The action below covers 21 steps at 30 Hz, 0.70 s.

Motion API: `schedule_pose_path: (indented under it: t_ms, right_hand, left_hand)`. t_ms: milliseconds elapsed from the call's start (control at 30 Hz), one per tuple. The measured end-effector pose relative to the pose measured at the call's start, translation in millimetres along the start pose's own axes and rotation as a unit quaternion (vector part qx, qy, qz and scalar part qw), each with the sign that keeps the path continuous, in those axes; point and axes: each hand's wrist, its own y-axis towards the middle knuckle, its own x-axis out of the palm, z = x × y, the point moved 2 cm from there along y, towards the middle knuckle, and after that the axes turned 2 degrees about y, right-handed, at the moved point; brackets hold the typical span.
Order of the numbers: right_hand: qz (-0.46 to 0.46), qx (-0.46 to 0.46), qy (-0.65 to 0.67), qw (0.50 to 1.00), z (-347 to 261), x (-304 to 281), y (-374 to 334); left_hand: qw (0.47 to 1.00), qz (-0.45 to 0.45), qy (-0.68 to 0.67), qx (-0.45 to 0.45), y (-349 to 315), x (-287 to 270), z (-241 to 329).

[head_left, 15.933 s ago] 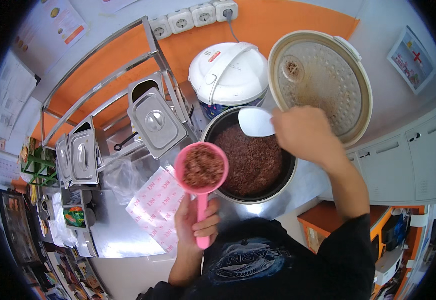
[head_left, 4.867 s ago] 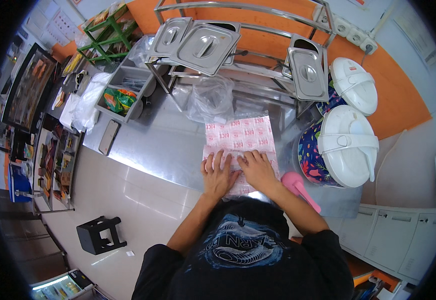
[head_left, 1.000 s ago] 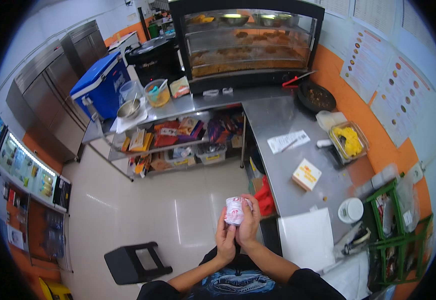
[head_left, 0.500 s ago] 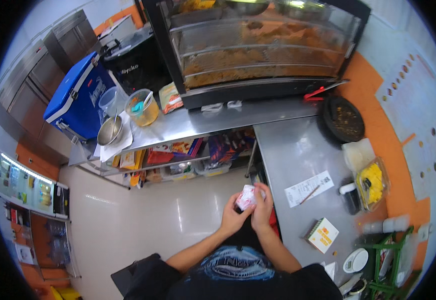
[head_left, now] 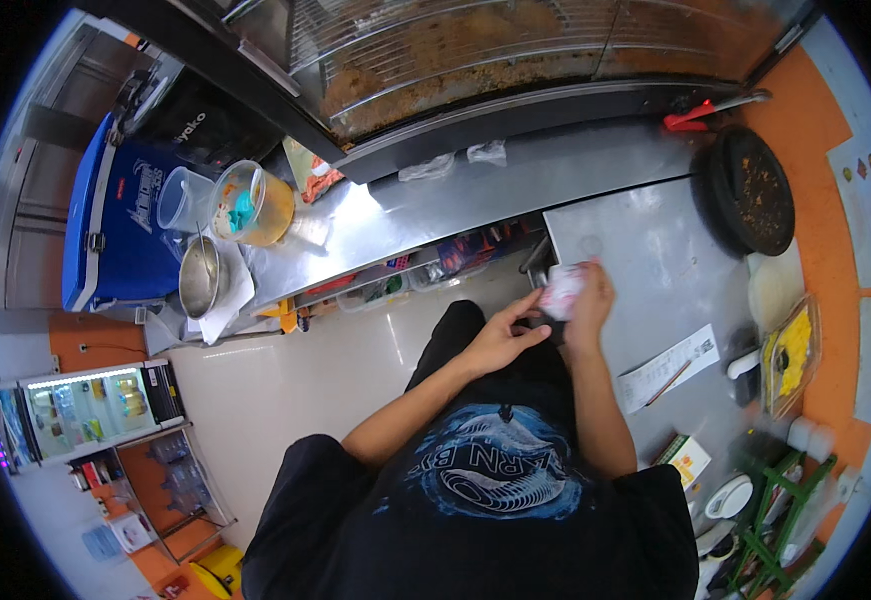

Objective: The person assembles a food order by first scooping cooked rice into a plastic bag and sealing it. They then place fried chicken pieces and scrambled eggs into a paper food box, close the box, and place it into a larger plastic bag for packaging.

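In front of my body, at the corner where the two steel worktops meet, my right hand (head_left: 592,308) grips a small white packet (head_left: 561,291) with pink-red markings. Motion blurs the packet, so its exact kind cannot be made out. My left hand (head_left: 504,338) is just to its left, thumb and fingers apart and holding nothing. The left fingertips come close to the packet's edge; whether they touch it is unclear. To the right on the side worktop (head_left: 646,270) lie a printed paper slip (head_left: 670,370) and a thin brown stick (head_left: 668,383).
A glass display case (head_left: 516,110) stands on the far counter (head_left: 396,225). Left of it are a metal bowl (head_left: 199,280), a plastic tub (head_left: 274,210) and a blue cooler (head_left: 126,225). A round black pan (head_left: 753,195), red-handled tongs (head_left: 691,117) and a yellow-filled container (head_left: 794,345) sit right.
My body and view have shifted toward the far counter. The packet, earlier between both hands, is now in my right hand, farther right; my left hand has come off it and opened.
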Motion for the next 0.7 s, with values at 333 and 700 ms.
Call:
schedule_pose_path:
  t_ms: [333, 700]
  right_hand:
    - [-0.040, 0.138, 0.270, 0.952, -51.6, -31.8, -63.9]
    - [-0.129, 0.374, 0.240, 0.886, 207.5, 27.1, -219.7]
  left_hand:
    - [0.914, -0.025, 0.320, -0.249, -14.5, -219.2, -169.0]
    - [0.738, 0.199, 0.504, -0.401, -234.7, -462.5, -234.8]
